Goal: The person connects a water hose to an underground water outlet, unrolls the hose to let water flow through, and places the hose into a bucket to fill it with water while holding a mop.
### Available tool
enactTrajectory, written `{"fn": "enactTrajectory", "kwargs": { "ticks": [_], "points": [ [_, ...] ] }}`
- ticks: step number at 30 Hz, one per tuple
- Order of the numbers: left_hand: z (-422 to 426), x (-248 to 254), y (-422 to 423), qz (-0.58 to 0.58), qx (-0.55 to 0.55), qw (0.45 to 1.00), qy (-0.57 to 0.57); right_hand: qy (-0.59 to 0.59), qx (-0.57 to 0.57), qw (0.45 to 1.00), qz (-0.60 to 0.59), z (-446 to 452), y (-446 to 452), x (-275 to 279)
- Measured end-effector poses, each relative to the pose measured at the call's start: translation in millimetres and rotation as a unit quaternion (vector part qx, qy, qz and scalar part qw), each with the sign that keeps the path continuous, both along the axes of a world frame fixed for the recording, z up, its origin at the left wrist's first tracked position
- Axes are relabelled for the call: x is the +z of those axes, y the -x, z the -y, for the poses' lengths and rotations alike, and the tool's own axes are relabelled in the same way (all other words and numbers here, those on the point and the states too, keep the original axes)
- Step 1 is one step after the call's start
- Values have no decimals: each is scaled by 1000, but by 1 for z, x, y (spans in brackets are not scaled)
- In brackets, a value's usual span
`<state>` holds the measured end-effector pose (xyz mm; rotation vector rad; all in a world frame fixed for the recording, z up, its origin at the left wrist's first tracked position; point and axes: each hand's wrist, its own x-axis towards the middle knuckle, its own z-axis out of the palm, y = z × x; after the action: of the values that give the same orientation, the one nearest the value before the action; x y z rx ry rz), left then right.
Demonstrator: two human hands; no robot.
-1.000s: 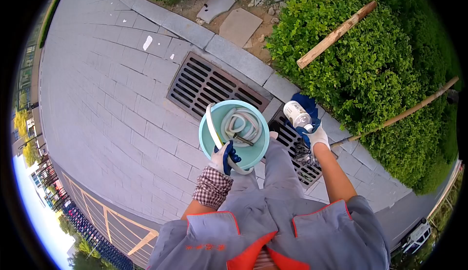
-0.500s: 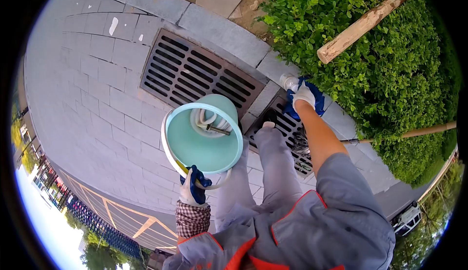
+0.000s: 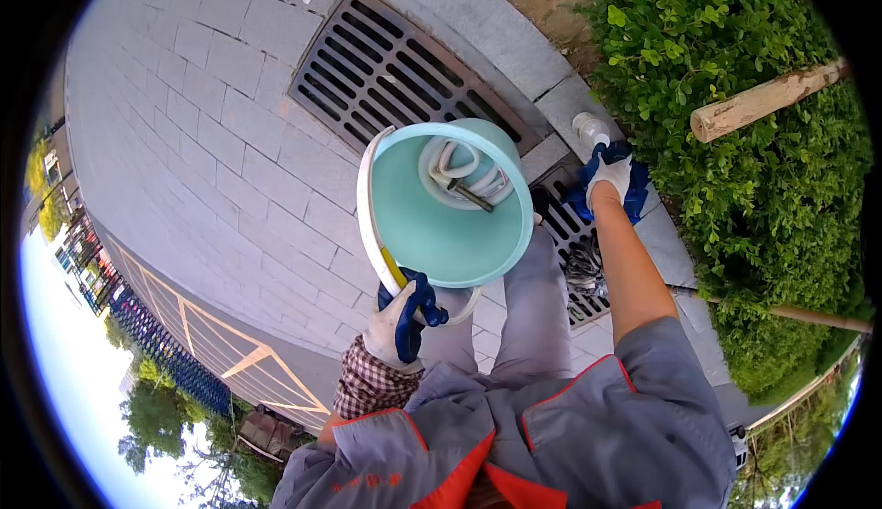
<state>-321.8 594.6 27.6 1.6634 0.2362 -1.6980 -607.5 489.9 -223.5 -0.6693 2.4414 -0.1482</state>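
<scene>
My left hand (image 3: 402,318), in a white glove with blue coating, is closed on the rim side of a light teal bucket (image 3: 432,247). The bucket tilts so its inside faces me. A yellow piece (image 3: 392,268) lies along the rim by my fingers. In the bucket are a coiled whitish hose (image 3: 447,155) and a dark metal rod-like fitting (image 3: 473,197). Low by the kerb, my right hand (image 3: 611,176), gloved the same way, is closed on a clear plastic bottle (image 3: 591,130). Blue material spreads on both sides of that hand; I cannot tell if it is all glove.
A large drain grate (image 3: 381,66) lies beyond the bucket, and a second grate (image 3: 562,198) is beside my feet. Grey mop-like strands (image 3: 584,266) rest on it. A hedge (image 3: 735,197) borders the kerb, with a wooden post (image 3: 772,100) jutting over it.
The bucket and my left hand have moved right and slightly up in view. My right hand stays by the kerb with the bottle, now angled differently. The whole view has shifted.
</scene>
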Motion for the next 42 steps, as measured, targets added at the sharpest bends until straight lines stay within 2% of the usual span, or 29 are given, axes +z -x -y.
{"fn": "enactTrajectory", "kwargs": {
  "ticks": [2,4,6,7,8,9,10,11,12,13,14,16,19,20,22,23,25,26,27,30,31,32,34,36,37,38,40,41,42],
  "points": [
    [-3,2,9,-3,-28,999,-24,166,73,978,100,-10,-30,77],
    [8,20,28,-4,-70,997,-30,331,287,883,167,-35,-53,128],
    [2,31,47,-35,-56,998,-15,257,340,857,289,-68,-87,136],
    [-2,39,58,-45,-59,997,-3,150,226,883,382,-64,-107,149],
    [-8,48,67,-52,-61,997,9,39,107,878,464,-57,-122,159],
    [-19,54,70,-49,-118,991,32,-35,8,867,498,-50,-133,150],
    [-16,76,77,-82,-122,989,9,-53,-35,847,527,-57,-138,111],
    [-26,81,77,-129,-157,976,73,-73,-78,827,552,-65,-143,74],
    [-31,98,79,-135,-182,971,81,-93,-122,805,573,-72,-147,36],
    [-47,98,72,-132,-298,942,83,-57,-312,752,578,-36,-150,112],
    [-34,119,68,-117,-403,903,89,-34,-361,724,587,-26,-149,111],
    [-26,146,69,-154,-414,883,161,11,-384,700,602,-29,-139,95],
    [-40,154,69,-224,-409,872,150,69,-417,665,616,-43,-115,93],
    [-52,158,67,-168,-444,863,174,87,-425,654,620,-48,-106,93],
    [-65,158,64,-179,-458,831,261,115,-438,633,627,-57,-93,98],
    [-78,148,66,-216,-481,819,227,127,-441,625,631,-60,-88,100],
    [-79,159,68,-223,-471,822,228,147,-444,605,644,-62,-80,106],
    [-75,164,69,-220,-465,825,232,153,-441,596,653,-58,-78,111],
    [-71,172,72,-180,-513,817,192,159,-438,587,662,-58,-75,114],
    [-74,180,82,-107,-485,849,179,165,-427,564,687,-59,-71,129],
    [-62,192,84,-62,-434,874,208,162,-420,556,698,-60,-72,136],
    [-68,171,89,-138,-369,909,134,156,-417,545,710,-66,-74,144],
    [-48,171,88,-124,-238,958,103,130,-402,535,732,-86,-80,165],
    [-43,146,74,-66,-185,975,106,99,-362,547,748,-105,-81,185],
    [-33,150,62,-36,-140,984,105,90,-301,585,748,-109,-77,195],
    [-27,156,47,-5,-89,991,101,78,-270,582,763,-104,-78,233],
    [-36,128,9,46,-62,988,134,67,-252,584,769,-95,-88,296],
    [-39,128,-9,76,-47,988,127,64,-196,573,793,-93,-97,329],
    [-37,147,-17,140,23,986,91,55,-142,554,818,-89,-105,357]
  ]
}}
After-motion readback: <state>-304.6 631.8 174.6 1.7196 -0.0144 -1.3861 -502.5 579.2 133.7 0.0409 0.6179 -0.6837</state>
